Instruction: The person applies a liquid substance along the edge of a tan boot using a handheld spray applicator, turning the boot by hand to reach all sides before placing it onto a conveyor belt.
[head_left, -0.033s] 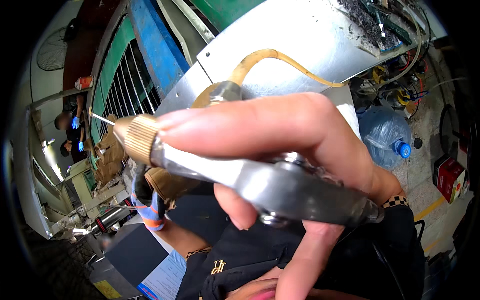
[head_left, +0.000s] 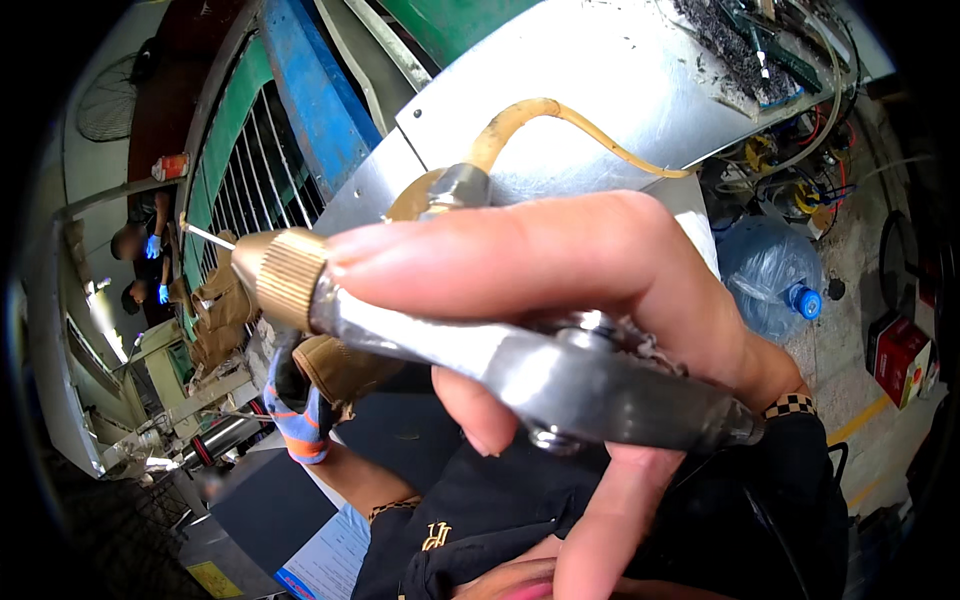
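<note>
Close to the camera, my right hand (head_left: 600, 260) wraps round a gun-shaped metal tool (head_left: 580, 385). The tool has two bolts in its body, a knurled brass nozzle (head_left: 290, 278) and a thin needle-like tip (head_left: 207, 234) pointing left. My index finger lies along it, up to the brass collar. Behind the hand, a metal fitting (head_left: 460, 188) joins a yellow hose (head_left: 540, 108). Lower left, my left hand (head_left: 297, 410), in a striped blue-and-orange glove with a dark palm, closes on a brown leather-like piece (head_left: 345, 365). Its fingertips are mostly hidden.
A shiny metal worktop (head_left: 600, 70) lies beyond my hand, with tools and dark scraps at its far right. A large blue water bottle (head_left: 765, 275) and a red box (head_left: 897, 355) stand right. Brown pieces (head_left: 217, 310) lie left; two people (head_left: 145, 265) in blue gloves are further off.
The tool and my right hand have shifted very slightly, the brass nozzle a little to the right. Both hands keep their hold.
</note>
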